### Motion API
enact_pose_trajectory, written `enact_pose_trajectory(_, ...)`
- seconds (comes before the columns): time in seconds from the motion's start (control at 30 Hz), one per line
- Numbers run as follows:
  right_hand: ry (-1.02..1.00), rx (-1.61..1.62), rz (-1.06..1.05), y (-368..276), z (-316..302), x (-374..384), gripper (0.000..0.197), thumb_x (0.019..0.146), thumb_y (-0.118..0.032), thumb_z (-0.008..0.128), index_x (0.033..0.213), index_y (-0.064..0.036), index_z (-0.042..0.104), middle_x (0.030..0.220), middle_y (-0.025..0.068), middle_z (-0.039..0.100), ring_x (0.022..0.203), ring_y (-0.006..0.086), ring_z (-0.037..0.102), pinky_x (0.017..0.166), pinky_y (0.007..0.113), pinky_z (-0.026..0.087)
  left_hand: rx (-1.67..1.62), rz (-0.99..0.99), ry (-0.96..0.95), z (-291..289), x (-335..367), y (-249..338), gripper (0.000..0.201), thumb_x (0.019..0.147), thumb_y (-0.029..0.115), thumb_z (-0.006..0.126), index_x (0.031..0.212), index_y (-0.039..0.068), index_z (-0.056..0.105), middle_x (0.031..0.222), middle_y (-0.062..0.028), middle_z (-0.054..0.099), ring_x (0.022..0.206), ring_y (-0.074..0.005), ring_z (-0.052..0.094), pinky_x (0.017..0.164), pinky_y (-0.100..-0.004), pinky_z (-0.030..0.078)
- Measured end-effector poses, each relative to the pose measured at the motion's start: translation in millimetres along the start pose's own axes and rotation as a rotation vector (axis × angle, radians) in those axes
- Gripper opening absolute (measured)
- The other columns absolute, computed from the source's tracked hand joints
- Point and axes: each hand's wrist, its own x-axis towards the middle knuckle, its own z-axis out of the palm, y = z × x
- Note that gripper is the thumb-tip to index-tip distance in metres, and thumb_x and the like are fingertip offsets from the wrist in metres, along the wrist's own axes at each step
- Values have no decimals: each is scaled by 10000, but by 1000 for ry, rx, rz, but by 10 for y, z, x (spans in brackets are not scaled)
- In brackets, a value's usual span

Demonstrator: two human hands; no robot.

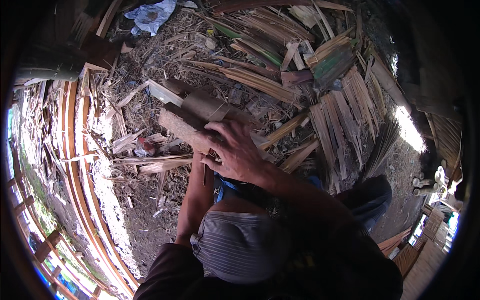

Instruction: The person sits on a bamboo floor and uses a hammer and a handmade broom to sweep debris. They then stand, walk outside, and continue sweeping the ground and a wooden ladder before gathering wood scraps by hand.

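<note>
Right hand [235,152] clamped over near end of rough brown rectangular wood block [182,127] at frame centre, long axis running up-left away from grip; left hand [199,159] underneath, mostly hidden, grip unclear.

Bamboo strips [345,107] piled all over the upper right of the frame, w/ a blue-white plastic bag [151,15] top left. Long curved slats [75,150] run down the left side, dry straw litter [150,65] in btwn.
</note>
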Motion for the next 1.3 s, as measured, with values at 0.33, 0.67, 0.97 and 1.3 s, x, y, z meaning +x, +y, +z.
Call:
enact_pose_trajectory(0.33, -412, -547, -81, 2252, -71, -243, 627, 878, -50, 611, 1482, -174, 496, 1586, 68, 417, 1480, 260, 362, 1131, 423, 386, 54, 18, 1, -193, -233, 415, 661, 1028, 596, 391, 1443, 89, 476, 1363, -153, 591, 1195, -336, 602, 1039, -479, 505)
enact_pose_trajectory(0.67, -564, -867, 361, 2559, -962, -43, 443, 936, -111, 475, 1364, -133, 592, 1573, 10, 438, 1489, 219, 337, 1153, 423, 362, 59, 36, 28, -293, -389, 513, 656, 1030, 589, 399, 1451, 92, 470, 1371, -153, 586, 1202, -338, 601, 1040, -486, 507)
enact_pose_trajectory(0.97, -525, -547, 772, 2547, -309, 91, 480, 909, -67, 604, 1383, -101, 539, 1561, 198, 385, 1285, 341, 570, 1016, 427, 515, 77, 22, 9, -218, -334, 441, 652, 1031, 583, 407, 1459, 95, 463, 1378, -154, 582, 1208, -339, 600, 1042, -493, 509)
enact_pose_trajectory(1.3, -202, -23, 556, 2619, -797, 84, 471, 962, -268, 686, 1325, -33, 500, 1068, 212, 704, 919, 267, 720, 789, 425, 595, 87, 16, -8, -252, -338, 457, 647, 1033, 576, 415, 1467, 98, 456, 1386, -154, 577, 1214, -341, 599, 1043, -500, 511)
